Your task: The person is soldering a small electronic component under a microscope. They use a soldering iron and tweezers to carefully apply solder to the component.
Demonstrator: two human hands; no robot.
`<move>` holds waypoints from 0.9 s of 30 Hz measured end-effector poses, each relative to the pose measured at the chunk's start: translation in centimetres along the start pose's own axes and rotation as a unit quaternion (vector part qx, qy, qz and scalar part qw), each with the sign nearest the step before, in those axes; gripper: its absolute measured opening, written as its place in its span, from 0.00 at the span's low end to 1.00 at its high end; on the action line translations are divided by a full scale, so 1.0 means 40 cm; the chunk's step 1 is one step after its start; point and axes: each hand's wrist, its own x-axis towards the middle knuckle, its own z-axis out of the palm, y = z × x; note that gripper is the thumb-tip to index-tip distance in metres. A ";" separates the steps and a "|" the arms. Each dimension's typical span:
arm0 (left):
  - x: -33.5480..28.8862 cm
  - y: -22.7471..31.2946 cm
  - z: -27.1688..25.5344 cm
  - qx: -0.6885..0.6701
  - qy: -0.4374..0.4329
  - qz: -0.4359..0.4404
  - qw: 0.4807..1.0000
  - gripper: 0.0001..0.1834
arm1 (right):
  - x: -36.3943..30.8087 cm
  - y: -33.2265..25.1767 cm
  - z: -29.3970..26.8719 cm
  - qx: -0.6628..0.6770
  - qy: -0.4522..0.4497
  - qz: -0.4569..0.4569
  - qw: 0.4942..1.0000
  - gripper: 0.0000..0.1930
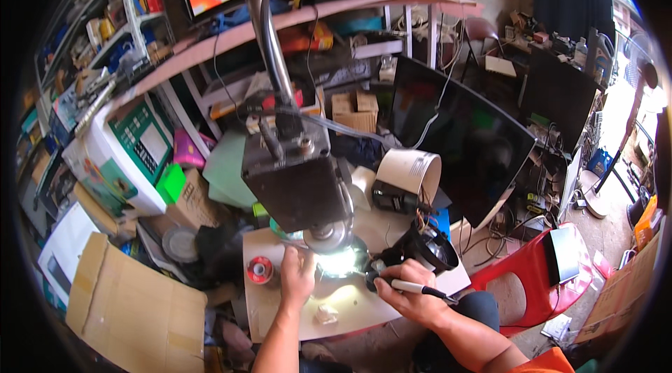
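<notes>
I work in a cramped electronics repair workshop: a microscope (297,184) over my lit bench (280,310), bare flat screens (462,142) leaning about, shelves (140,30) crammed with boxed parts

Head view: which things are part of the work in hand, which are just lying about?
In use:
- left hand by the lit spot
- right hand holding a pen-like tool
- microscope head above
- solder spool

Lying about:
- white tube
- dark screen
- red chair
- cardboard sheet
</notes>
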 end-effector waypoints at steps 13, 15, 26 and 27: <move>-0.003 -0.004 0.009 -0.054 -0.005 0.002 0.999 0.07 | 0.002 -0.008 -0.012 -0.032 -0.010 -0.055 0.998 0.11; -0.003 0.003 0.014 -0.071 -0.007 0.000 0.997 0.06 | 0.001 -0.008 -0.013 -0.028 -0.010 -0.047 0.998 0.11; -0.002 -0.003 0.006 -0.025 -0.007 0.012 1.000 0.06 | 0.005 -0.006 -0.013 -0.027 -0.011 -0.060 0.998 0.11; -0.001 -0.003 0.007 -0.028 -0.006 0.012 1.000 0.06 | 0.003 -0.004 -0.012 -0.022 -0.010 -0.051 0.998 0.11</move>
